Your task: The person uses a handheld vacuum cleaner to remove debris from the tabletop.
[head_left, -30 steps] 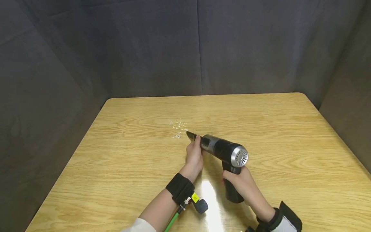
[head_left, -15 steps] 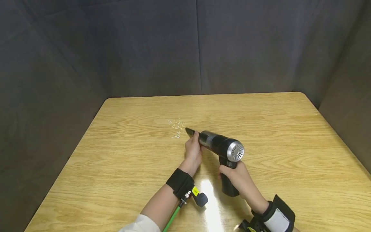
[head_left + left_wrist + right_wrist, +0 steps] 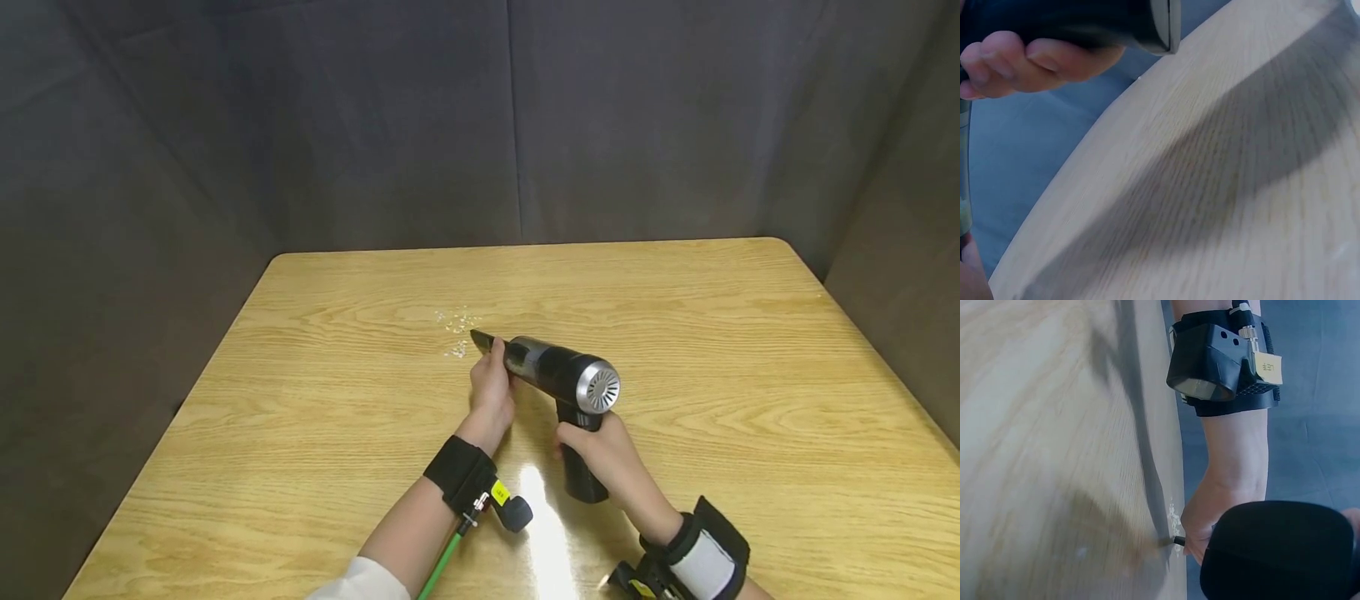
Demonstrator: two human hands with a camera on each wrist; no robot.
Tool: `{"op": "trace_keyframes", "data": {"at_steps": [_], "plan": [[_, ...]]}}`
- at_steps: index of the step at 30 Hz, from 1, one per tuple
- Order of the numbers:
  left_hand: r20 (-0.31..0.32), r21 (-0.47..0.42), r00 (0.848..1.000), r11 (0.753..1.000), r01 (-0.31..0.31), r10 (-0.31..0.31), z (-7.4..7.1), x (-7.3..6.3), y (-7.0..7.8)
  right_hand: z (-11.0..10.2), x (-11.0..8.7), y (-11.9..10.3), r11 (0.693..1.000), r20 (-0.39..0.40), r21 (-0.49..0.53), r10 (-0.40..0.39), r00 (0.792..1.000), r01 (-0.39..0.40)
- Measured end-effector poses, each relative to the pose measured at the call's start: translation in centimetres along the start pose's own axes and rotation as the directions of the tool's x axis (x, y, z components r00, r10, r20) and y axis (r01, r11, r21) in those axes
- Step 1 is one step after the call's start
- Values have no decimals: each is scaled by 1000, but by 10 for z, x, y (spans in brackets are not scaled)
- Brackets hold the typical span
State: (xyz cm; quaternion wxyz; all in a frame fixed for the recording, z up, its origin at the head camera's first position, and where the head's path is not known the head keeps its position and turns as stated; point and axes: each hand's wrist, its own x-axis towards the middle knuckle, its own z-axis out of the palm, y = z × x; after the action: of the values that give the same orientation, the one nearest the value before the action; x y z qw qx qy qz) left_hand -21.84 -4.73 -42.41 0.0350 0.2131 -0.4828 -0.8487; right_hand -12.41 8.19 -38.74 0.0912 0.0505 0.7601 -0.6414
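Observation:
Both hands hold a black handheld vacuum cleaner (image 3: 562, 371) with a silver vented end. My right hand (image 3: 611, 454) grips its handle (image 3: 581, 475); in the left wrist view that hand's curled fingers (image 3: 1041, 62) show round the handle. My left hand (image 3: 491, 392) grips the front, at the flat nozzle (image 3: 480, 339), its thumb along the top. The nozzle tip points left, right beside scattered small white bits (image 3: 459, 321) on the table. In the right wrist view the handle's base (image 3: 1279, 550) hides part of my left hand (image 3: 1207, 512).
The wooden table (image 3: 300, 400) has rounded far corners, with dark cloth (image 3: 390, 125) hanging behind and at the sides. Cameras on black straps sit on both wrists. A green cable (image 3: 441, 567) runs along the left forearm. Light glares off the near tabletop.
Both hands have moved the vacuum cleaner left and slightly away from the body, so its nozzle tip is closer to the white bits. The bits look about the same.

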Motion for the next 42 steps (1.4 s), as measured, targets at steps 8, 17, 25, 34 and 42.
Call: {"op": "trace_keyframes", "data": {"at_steps": [8, 17, 25, 34, 42], "plan": [[4, -2, 1000, 1000, 16, -16, 3, 2, -1, 0, 2, -1, 1000, -11, -2, 11, 1000, -11], [-3, 21, 1000, 1000, 0, 0, 5, 10, 0, 3, 10, -1, 1000, -33, -11, 6, 999, -6], [-11, 51, 1000, 999, -14, 15, 5, 17, 5, 7, 19, -3, 999, -35, -29, -16, 999, 15], [-22, 44, 1000, 999, -13, 14, 11, 19, 3, 6, 21, -5, 1000, -53, -3, -10, 999, 10], [-46, 23, 999, 1000, -20, 22, 11, 25, 5, 8, 27, -6, 1000, -41, -22, -14, 999, 13]]}}
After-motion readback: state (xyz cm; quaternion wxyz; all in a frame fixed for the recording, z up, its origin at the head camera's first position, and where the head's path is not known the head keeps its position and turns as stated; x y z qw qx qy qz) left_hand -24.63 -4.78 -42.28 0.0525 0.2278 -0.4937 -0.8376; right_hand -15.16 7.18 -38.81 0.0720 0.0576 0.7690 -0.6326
